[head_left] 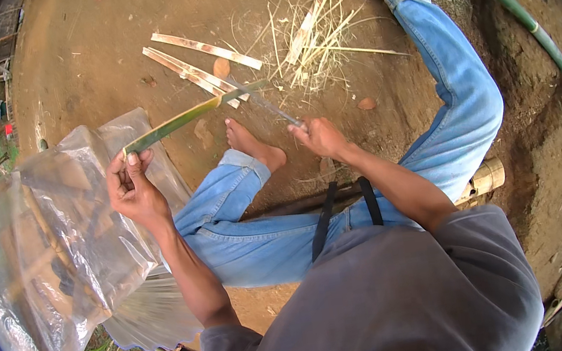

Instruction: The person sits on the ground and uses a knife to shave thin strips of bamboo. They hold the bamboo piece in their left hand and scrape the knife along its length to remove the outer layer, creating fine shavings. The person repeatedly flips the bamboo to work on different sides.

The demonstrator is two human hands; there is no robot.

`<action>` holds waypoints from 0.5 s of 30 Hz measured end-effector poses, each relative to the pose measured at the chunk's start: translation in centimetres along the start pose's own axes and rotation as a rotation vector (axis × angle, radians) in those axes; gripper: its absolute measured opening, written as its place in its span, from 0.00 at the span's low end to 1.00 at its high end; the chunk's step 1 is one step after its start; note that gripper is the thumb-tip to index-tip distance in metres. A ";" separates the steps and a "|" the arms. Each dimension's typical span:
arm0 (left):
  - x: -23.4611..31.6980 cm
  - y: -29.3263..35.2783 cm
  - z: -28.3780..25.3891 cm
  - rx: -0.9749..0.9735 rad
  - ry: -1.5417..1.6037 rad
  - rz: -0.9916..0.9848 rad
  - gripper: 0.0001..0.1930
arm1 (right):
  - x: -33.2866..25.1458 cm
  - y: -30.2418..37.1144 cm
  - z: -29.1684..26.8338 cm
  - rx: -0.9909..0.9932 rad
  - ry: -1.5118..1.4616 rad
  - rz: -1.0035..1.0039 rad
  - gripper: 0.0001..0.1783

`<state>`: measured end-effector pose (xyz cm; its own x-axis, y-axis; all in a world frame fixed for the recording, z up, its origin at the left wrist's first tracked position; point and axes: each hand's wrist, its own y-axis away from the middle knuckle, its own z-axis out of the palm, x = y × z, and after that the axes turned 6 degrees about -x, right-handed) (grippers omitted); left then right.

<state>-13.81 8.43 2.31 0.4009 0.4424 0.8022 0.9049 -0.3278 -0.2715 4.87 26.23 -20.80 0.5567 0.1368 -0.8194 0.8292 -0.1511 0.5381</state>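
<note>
My left hand (135,187) pinches the near end of a green-skinned bamboo strip (178,122) between thumb and fingers. The strip slants up to the right, off the ground. My right hand (321,139) is closed round the handle of a knife (274,109). Its thin blade points up and left and crosses the strip near the far end; I cannot tell how deep it bites, if at all. Just beyond, split bamboo pieces (206,49) with pale, brown-marked faces lie on the dirt.
A heap of pale bamboo shavings (321,49) lies between my bare feet. Clear plastic sheeting (55,241) covers things at my left. I sit on a bamboo pole (486,178). A long green bamboo pole (523,19) rests at the far right.
</note>
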 end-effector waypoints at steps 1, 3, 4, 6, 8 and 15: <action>0.0 -0.3 0.1 0.001 0.018 -0.007 0.08 | 2.7 -1.5 0.1 0.040 0.062 0.030 0.32; 0.0 -1.2 0.7 -0.002 0.063 -0.003 0.08 | 9.6 -4.9 -0.4 0.142 0.182 0.087 0.32; 0.0 -1.5 0.2 0.001 0.053 0.002 0.08 | 7.7 -5.2 -0.1 0.100 0.146 0.089 0.32; -0.4 -0.8 0.1 0.012 0.044 -0.022 0.08 | 3.0 -2.0 -1.2 -0.004 0.098 0.116 0.32; 0.1 -1.3 0.5 -0.002 0.072 0.000 0.08 | -2.3 0.5 -1.6 0.001 0.034 -0.005 0.31; 0.4 -0.4 0.7 -0.047 0.098 0.030 0.08 | -15.4 7.9 -2.5 -0.021 -0.174 -0.452 0.25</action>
<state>-13.94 9.34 2.43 0.4095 0.3493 0.8428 0.8842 -0.3793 -0.2725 2.91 25.35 -3.43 0.1254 0.0179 -0.9919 0.9879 -0.0938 0.1232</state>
